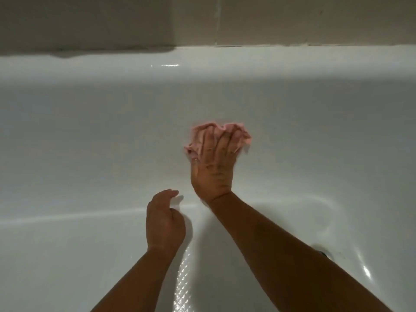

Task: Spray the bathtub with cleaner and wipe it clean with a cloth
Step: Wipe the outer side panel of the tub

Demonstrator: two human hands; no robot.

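Observation:
The white bathtub (pixel 90 136) fills the head view, seen from above its inside. A crumpled pink cloth (pixel 240 131) lies against the tub's far inner wall near the middle. My right hand (pixel 213 163) presses flat on it with straight, spread fingers, and the cloth bunches up around the fingertips. Lower and to the left, my left hand (pixel 163 219) hovers over or rests at the bend between wall and tub floor. Its fingers are loosely curled and it holds nothing. No spray bottle is in view.
The tub's far rim (pixel 202 57) runs across the top, with a beige tiled wall (pixel 281 19) behind it. A dark drain fitting (pixel 324 253) peeks out beside my right forearm at the lower right. The tub floor gleams wet below my arms.

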